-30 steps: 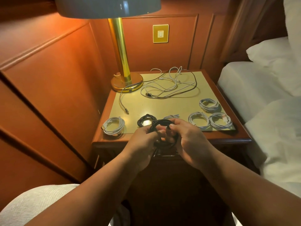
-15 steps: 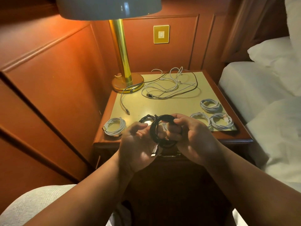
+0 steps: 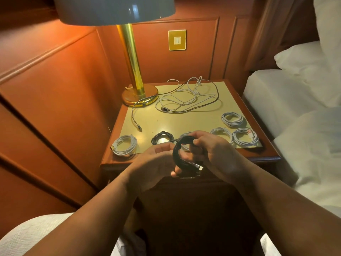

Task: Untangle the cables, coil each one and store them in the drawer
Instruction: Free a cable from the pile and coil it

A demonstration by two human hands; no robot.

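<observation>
Black cable (image 3: 178, 154), coiled, is gripped by both the left hand (image 3: 156, 163) and right hand (image 3: 214, 152) above the nightstand (image 3: 184, 122) front edge. White coils (image 3: 233, 119) and a loose tangle (image 3: 186, 100) lie beyond, beside the lamp (image 3: 135, 74).

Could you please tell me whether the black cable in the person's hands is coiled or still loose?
Coiled: the black cable forms a tight ring held between the left hand and right hand, its connector end poking out at the bottom.
</observation>
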